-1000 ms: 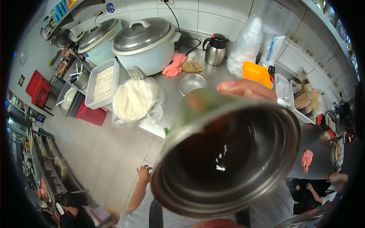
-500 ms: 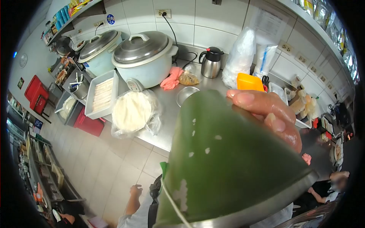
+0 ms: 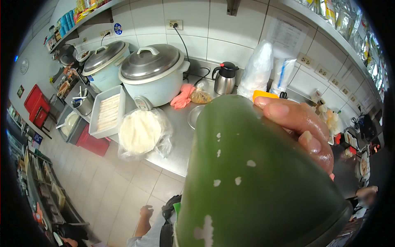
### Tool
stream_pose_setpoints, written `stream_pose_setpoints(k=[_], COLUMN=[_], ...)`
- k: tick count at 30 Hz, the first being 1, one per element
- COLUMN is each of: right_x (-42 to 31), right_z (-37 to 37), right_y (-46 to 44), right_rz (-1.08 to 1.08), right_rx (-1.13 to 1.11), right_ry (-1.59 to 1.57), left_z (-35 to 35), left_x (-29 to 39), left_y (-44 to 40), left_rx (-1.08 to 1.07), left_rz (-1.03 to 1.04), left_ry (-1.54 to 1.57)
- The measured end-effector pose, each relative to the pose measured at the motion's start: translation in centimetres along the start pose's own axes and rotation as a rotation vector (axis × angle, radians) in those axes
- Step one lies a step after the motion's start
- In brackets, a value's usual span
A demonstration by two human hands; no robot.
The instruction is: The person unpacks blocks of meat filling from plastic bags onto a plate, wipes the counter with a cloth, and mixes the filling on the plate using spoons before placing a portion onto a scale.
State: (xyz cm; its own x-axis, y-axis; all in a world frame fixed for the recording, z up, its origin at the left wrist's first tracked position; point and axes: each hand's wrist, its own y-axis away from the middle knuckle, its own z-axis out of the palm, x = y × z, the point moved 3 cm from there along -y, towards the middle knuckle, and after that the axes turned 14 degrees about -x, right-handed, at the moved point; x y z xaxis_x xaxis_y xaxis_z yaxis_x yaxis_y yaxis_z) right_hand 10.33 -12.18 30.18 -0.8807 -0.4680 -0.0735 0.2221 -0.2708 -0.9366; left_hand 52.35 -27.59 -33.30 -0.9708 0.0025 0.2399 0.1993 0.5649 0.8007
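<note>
A large green tumbler (image 3: 255,197) with chipped paint fills the lower right, very close to the camera. My right hand (image 3: 302,127) is closed around its far side, and the wet-looking fingers show along its upper right edge. Low in the view, my left hand (image 3: 147,211) hangs by a grey sleeve above the floor, holding nothing, with its fingers loosely apart. Behind the tumbler is a steel counter (image 3: 175,154). A plastic bag with a round stack of white sheets (image 3: 140,133) sits at the counter's edge, and the tumbler partly hides a small metal bowl (image 3: 195,117).
Two rice cookers (image 3: 154,80) (image 3: 106,66) stand along the wall. Nearby are a tray of pale rolls (image 3: 108,113), a pink cloth (image 3: 182,96), a steel jug (image 3: 225,80) and plastic-wrapped stacks (image 3: 257,70). Another person's blurred arm (image 3: 366,191) shows at far right.
The tumbler has tilted up and come closer, so its metal rim no longer shows. My right hand has moved slightly right and down with it. My left hand still hangs low.
</note>
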Motion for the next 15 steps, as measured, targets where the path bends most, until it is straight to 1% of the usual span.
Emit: stream_pose_setpoints(k=[2,8,12,15], right_x=[0.1,1.0,1.3,1.3], right_z=[-0.3,-1.6,-2.4,-3.0], right_y=[-0.2,-2.2,-3.1,-3.5], right_rz=[-0.033,-0.091,-0.12,-0.132], right_rx=[-0.045,-0.316,-0.463,-0.553], right_ry=[0.014,0.102,0.105,0.099], left_z=[-0.2,-0.3,-0.6,-0.8], left_x=[0.4,1.3,1.2,1.4], left_y=[-0.1,0.3,0.0,0.1], left_rx=[0.047,0.067,0.017,0.025], left_rz=[-0.035,-0.059,-0.013,-0.048], left_ry=[-0.076,-0.12,-0.06,-0.058])
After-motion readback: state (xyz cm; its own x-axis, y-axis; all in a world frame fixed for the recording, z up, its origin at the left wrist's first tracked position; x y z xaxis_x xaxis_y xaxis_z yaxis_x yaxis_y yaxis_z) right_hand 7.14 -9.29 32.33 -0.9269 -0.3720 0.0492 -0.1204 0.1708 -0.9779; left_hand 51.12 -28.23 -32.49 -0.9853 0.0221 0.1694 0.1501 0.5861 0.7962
